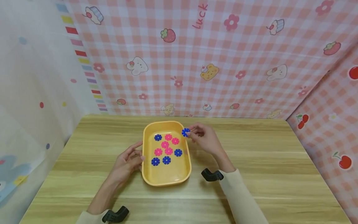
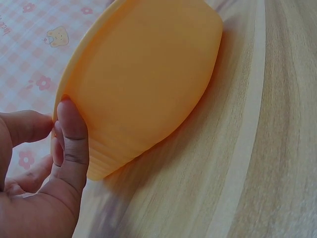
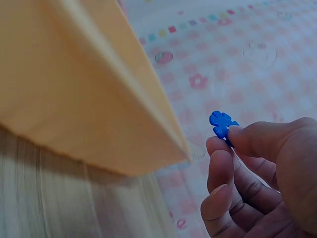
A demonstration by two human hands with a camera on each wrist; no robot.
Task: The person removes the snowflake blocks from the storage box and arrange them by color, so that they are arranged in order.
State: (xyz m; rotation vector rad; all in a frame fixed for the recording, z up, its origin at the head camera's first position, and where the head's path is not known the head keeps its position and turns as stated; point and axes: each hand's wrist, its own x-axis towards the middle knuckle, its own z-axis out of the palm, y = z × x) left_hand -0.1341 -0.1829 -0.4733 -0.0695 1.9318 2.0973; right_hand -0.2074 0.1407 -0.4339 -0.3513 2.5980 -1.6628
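Observation:
A yellow plastic tray (image 1: 165,177) stands on the table, with several pink snowflake discs (image 1: 165,145) and several blue snowflake discs (image 1: 166,160) lying flat inside. My left hand (image 1: 126,163) holds the tray's left side, thumb at the rim; the left wrist view shows my fingers (image 2: 74,144) against the tray's outer wall (image 2: 148,74). Above the tray's upper right corner, my right hand (image 1: 205,138) pinches one blue snowflake disc (image 1: 185,132) between thumb and fingers. In the right wrist view this blue disc (image 3: 223,124) is seen nearly edge-on, apart from the tray wall (image 3: 89,99).
The wooden table (image 1: 265,168) extends on both sides of the tray. Behind it hangs a pink checked cloth (image 1: 190,62), with a white patterned cloth (image 1: 36,77) at left and another checked cloth (image 1: 332,130) at right. Black curved pieces (image 1: 212,175) sit at both wrists.

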